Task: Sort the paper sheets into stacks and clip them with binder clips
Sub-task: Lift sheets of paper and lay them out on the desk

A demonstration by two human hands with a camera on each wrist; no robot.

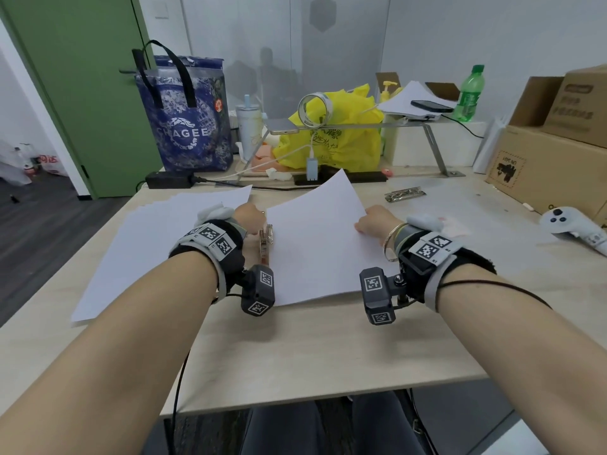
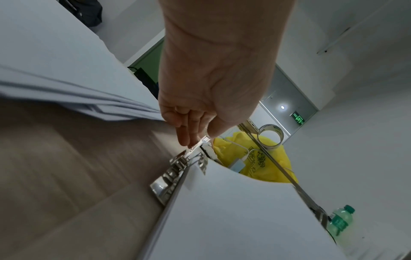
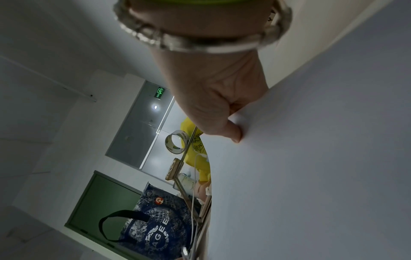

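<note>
Paper sheets cover the middle of the table (image 1: 295, 349): a loose, fanned spread (image 1: 157, 244) lies flat on the person's left, while a squared stack (image 1: 315, 244) in front of them is raised off the surface. Its long axis runs away from the person, leaning to the right, and its far corner tips up toward the yellow bag (image 1: 335, 139). My judgement is that sorting is partly done and clipping is underway: one stack is gathered, the fanned sheets still wait, and spare binder clips (image 1: 404, 194) lie well apart at the right. The right hand (image 1: 377, 221) pinches the stack's right edge, thumb on top. The left hand (image 1: 251, 218) grips a metal binder clip (image 2: 177, 168) seated on the stack's left edge, fingers (image 2: 186, 135) pressing its lever, apparently to work the jaws over the sheets.
</note>
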